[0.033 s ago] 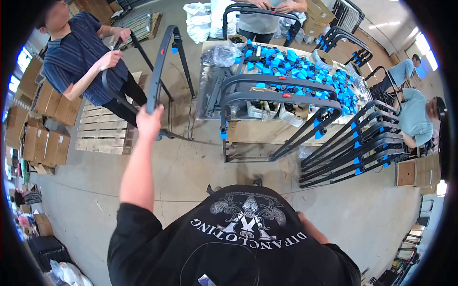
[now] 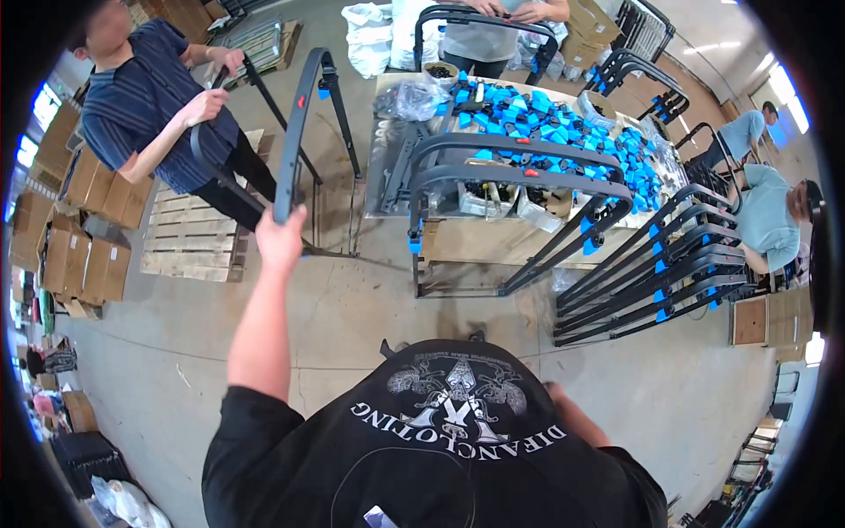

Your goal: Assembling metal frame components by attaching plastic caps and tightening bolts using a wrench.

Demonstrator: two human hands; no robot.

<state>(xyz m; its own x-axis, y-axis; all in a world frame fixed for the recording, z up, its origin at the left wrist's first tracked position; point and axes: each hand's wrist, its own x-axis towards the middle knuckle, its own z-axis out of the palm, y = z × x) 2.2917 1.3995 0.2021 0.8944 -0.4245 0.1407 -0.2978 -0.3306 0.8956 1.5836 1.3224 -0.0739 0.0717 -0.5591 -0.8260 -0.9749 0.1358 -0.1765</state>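
Note:
My left hand [image 2: 281, 241] is closed around the near end of a dark grey curved metal frame [image 2: 300, 119]. This frame stands upright at front left, with a red button on its curved bar and a blue piece on one leg. My right hand [image 2: 556, 396] hangs low beside my black shirt; its fingers are mostly hidden by the shirt. Ahead of me, two similar curved frames [image 2: 528, 173] stand against the near side of the worktable. Small blue parts [image 2: 537, 119] lie heaped on the table.
At left, a person in a dark striped shirt [image 2: 154, 114] grips another frame. Several black frames [image 2: 651, 273] lean in a row at right, beside a person in light clothing [image 2: 766, 207]. Another person [image 2: 480, 40] stands behind the worktable [image 2: 502, 242]. Wooden pallet [image 2: 189, 238] and cardboard boxes [image 2: 88, 264] lie left.
My left hand and the frame end it holds have shifted slightly nearer to me. My right hand stays low by my side.

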